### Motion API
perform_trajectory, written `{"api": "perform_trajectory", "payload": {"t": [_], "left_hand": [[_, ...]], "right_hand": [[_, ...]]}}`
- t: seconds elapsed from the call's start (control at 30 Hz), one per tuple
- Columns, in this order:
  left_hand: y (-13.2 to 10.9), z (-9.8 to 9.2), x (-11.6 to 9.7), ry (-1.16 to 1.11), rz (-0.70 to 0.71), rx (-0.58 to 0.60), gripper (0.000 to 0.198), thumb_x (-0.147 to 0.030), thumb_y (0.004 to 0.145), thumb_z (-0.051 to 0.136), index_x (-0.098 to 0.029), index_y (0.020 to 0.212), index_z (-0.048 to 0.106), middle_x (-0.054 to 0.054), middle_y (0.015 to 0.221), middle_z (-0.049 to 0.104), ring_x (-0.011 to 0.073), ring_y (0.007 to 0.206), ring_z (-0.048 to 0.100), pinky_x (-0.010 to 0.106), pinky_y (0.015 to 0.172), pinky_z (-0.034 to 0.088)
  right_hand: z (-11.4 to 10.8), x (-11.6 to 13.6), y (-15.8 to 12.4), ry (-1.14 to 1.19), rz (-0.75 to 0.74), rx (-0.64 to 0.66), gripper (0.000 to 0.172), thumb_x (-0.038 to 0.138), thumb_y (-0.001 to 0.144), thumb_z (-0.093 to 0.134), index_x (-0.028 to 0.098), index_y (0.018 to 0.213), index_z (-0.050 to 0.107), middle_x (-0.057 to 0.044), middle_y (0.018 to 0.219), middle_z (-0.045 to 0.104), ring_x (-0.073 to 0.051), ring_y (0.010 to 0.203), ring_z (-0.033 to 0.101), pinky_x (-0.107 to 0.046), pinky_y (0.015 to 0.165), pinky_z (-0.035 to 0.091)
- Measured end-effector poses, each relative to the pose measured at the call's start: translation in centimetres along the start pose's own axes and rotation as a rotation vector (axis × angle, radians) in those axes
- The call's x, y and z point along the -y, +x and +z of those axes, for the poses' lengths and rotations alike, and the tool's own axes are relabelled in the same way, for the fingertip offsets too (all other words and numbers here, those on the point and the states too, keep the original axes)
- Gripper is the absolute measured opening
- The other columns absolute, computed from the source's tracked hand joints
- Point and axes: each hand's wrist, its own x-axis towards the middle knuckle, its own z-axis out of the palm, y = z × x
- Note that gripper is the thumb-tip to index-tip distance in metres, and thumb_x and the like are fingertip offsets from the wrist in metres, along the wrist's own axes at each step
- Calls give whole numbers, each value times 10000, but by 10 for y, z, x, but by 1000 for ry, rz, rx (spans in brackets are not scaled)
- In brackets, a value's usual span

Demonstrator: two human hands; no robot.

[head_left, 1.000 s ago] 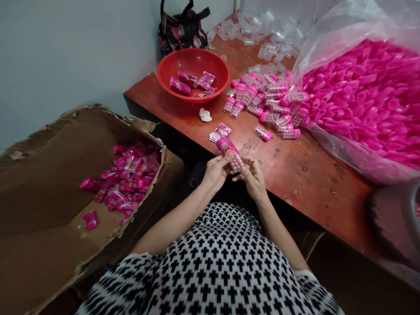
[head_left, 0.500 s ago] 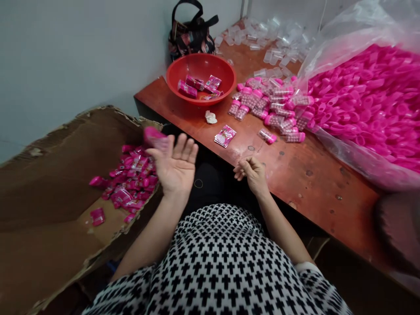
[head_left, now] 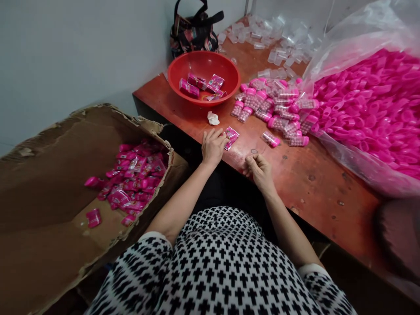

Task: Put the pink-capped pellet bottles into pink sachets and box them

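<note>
left hand (head_left: pixel 213 146): palm down at the table (head_left: pixel 295 183) edge, fingers loosely apart, tips touching the pink wrappers (head_left: pixel 231 137)
pink wrappers: small flat stack on the table, near the red bowl (head_left: pixel 203 63) (more lie inside it)
right hand (head_left: pixel 260 169): on the table, fingers curled together

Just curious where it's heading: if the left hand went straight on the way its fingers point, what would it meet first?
The left hand would first meet the pink packets on the table; its fingertips seem to touch them.
</note>
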Motion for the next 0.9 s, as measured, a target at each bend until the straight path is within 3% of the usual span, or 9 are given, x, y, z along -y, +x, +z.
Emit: {"api": "perform_trajectory", "payload": {"t": [0.13, 0.27, 0.43, 0.5, 0.57, 0.67, 0.77, 0.83, 0.9], "left_hand": [[0, 1, -2, -306, -118, -87, 129, -172, 726, 669, -266, 796, 723, 36, 1103, 684, 221, 1257, 455, 473, 1129, 98], [-11, -4, -21, -500, -194, -129, 143, -134, 697, 686, -256, 762, 722, 36, 1103, 683, 198, 1258, 459, 422, 1109, 218], [-42, -14, -48, -626, -222, -100, 194, -195, 668, 737, -252, 853, 731, 27, 1131, 672, 188, 1197, 519, 328, 1054, 342], [-50, -18, -52, -709, -346, -83, 249, -276, 650, 758, -224, 891, 726, 41, 1039, 699, 197, 1051, 610, 322, 953, 444], [-53, -22, -52, -821, -502, 38, 305, -377, 645, 753, -168, 865, 722, 62, 878, 713, 189, 853, 663, 318, 811, 521], [-54, -25, -49, -918, -655, 252, 336, -407, 607, 773, -113, 757, 710, 69, 710, 688, 157, 660, 652, 293, 666, 553], [-56, -26, -46, -888, -707, 286, 304, -343, 558, 812, -102, 711, 708, 72, 670, 680, 131, 591, 633, 247, 601, 549], [-59, -26, -45, -860, -729, 276, 280, -324, 555, 813, -95, 671, 702, 72, 630, 673, 120, 553, 620, 231, 575, 543], [-62, -26, -45, -866, -767, 246, 250, -295, 553, 815, -96, 643, 692, 66, 600, 665, 118, 531, 613, 229, 563, 543]], "right_hand": [[4, -6, 24, -81, -95, -80, 292, 480, 786, 594, 193, 759, 552, 25, 683, 597, -86, 582, 560, -208, 541, 470], [20, -8, 48, 63, -53, -99, 387, 473, 731, 650, 218, 985, 509, 6, 883, 612, -104, 699, 600, -221, 571, 492], [26, -6, 55, 247, -31, -71, 438, 383, 669, 715, 224, 989, 464, 46, 771, 612, -85, 623, 583, -209, 575, 477], [21, -4, 52, 270, -30, -36, 440, 357, 643, 735, 221, 971, 474, 62, 725, 611, -78, 583, 565, -211, 574, 470], [15, -4, 47, 242, -3, 41, 458, 342, 610, 759, 213, 956, 489, 82, 646, 589, -75, 530, 535, -205, 538, 443], [6, -6, 42, 105, 19, 133, 454, 360, 596, 773, 196, 936, 520, 116, 517, 496, -67, 442, 452, -194, 470, 368], [-7, -4, 46, -145, -60, 221, 366, 410, 685, 710, 181, 932, 566, 81, 530, 527, -94, 468, 481, -220, 488, 376], [-23, 3, 57, -420, -212, 220, 262, 382, 813, 586, 178, 976, 598, -2, 681, 643, -149, 624, 584, -281, 601, 446], [-45, 15, 73, -785, -430, 192, 252, 272, 890, 466, 190, 1087, 600, -85, 1007, 687, -217, 939, 607, -370, 806, 449]]}}
